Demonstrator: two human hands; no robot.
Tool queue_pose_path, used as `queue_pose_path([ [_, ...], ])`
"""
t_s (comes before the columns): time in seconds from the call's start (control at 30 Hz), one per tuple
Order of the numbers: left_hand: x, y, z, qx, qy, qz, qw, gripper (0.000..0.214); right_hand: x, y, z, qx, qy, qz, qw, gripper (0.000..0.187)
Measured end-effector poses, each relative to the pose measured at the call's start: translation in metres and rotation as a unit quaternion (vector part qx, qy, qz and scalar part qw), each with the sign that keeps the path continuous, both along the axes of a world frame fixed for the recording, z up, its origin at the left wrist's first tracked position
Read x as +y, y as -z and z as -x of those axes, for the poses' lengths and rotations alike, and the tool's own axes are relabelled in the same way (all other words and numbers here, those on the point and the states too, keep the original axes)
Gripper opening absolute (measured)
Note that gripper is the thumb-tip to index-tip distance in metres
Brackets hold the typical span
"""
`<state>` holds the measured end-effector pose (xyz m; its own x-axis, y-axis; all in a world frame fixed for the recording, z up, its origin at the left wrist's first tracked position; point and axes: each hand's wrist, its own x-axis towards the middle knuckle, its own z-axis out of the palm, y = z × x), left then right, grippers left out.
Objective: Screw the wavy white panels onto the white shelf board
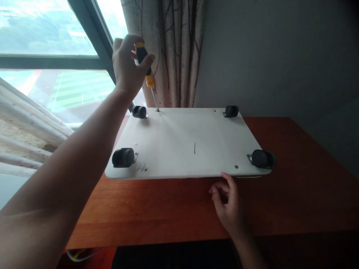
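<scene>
My left hand [127, 63] grips the yellow and black handle of a screwdriver [143, 56], which leans a little. Its metal tip meets a screw [157, 110] near the far left edge of a white board [179, 138]. Beside that screw stands a black caster wheel [139, 111]. At the board's near edge is my right hand [228, 201], its index finger touching the edge and its other fingers loosely curled; nothing shows in it. Nearest to it are a screw [236, 167] and another black caster [260, 159] at the near right corner.
The board lies on a reddish-brown wooden table [168, 213]. More casters stand at the far right [231, 111] and near left [123, 157] corners. Behind are a window [47, 30], a patterned curtain [179, 56] and a grey wall [266, 56]. A cable [81, 258] lies below the table.
</scene>
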<state>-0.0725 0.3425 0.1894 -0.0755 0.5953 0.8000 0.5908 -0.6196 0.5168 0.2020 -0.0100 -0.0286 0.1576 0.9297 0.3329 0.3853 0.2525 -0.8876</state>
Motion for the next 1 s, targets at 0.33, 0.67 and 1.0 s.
queue_pose_path([
  [0.33,0.000,0.002,-0.002,0.057,-0.017,-0.062,0.996,0.038,-0.001,-0.003,0.000,-0.005,0.001,0.005,1.000,0.051],
  [0.67,0.005,-0.003,-0.004,0.033,-0.020,-0.024,0.999,0.030,0.000,-0.004,0.001,-0.010,0.000,-0.006,1.000,0.052],
  [1.0,0.002,-0.006,-0.009,0.000,-0.013,0.013,1.000,0.039,0.000,-0.005,0.001,-0.008,0.002,0.001,1.000,0.051],
])
